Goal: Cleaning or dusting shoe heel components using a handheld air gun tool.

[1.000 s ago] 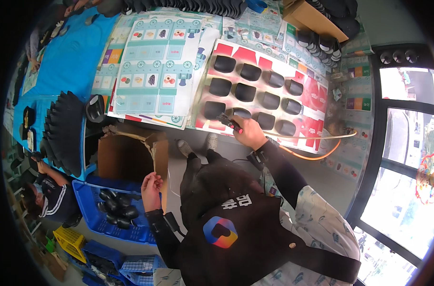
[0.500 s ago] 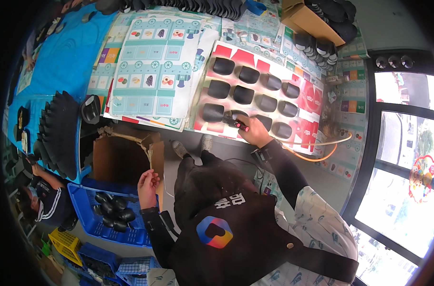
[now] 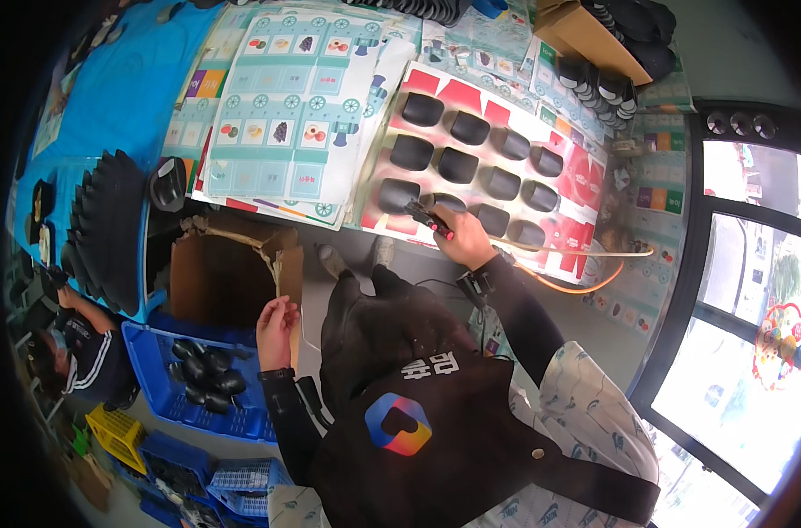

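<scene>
Right hand, fingers gripping a red-tipped tool, should stay steady over the black pads; left hand hangs loosely open.

We see a slim red-and-black tool gripped at a tilt. Its tip meets a glossy black curved piece lying near the near edge of the red sheet.

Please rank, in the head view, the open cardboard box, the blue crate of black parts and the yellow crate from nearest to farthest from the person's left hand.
From the left hand:
1. Open cardboard box, just to its left.
2. Blue crate, below and left.
3. Yellow crate, far lower left.
</scene>
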`<control>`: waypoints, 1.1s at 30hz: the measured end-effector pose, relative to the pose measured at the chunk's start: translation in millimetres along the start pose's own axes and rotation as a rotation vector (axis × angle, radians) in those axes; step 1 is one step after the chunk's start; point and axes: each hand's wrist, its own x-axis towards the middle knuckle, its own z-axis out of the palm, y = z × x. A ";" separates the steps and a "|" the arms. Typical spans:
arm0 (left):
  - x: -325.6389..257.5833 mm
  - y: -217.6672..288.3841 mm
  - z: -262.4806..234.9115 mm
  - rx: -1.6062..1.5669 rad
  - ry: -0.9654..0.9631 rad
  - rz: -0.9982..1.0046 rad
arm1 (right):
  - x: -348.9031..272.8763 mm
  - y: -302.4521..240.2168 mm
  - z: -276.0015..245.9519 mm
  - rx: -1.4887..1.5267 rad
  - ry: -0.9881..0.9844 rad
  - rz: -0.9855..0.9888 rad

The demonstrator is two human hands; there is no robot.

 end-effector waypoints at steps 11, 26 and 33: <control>-5.0 -7.0 -3.9 -0.035 0.030 0.001 | 0.0 -0.3 10.9 -0.136 -0.070 -0.061; -9.6 -8.1 0.5 -0.005 0.046 -0.003 | -9.8 9.8 21.2 -0.140 -0.001 -0.087; -9.5 -9.4 1.3 0.010 0.032 -0.014 | -15.3 18.8 19.8 -0.153 -0.086 -0.074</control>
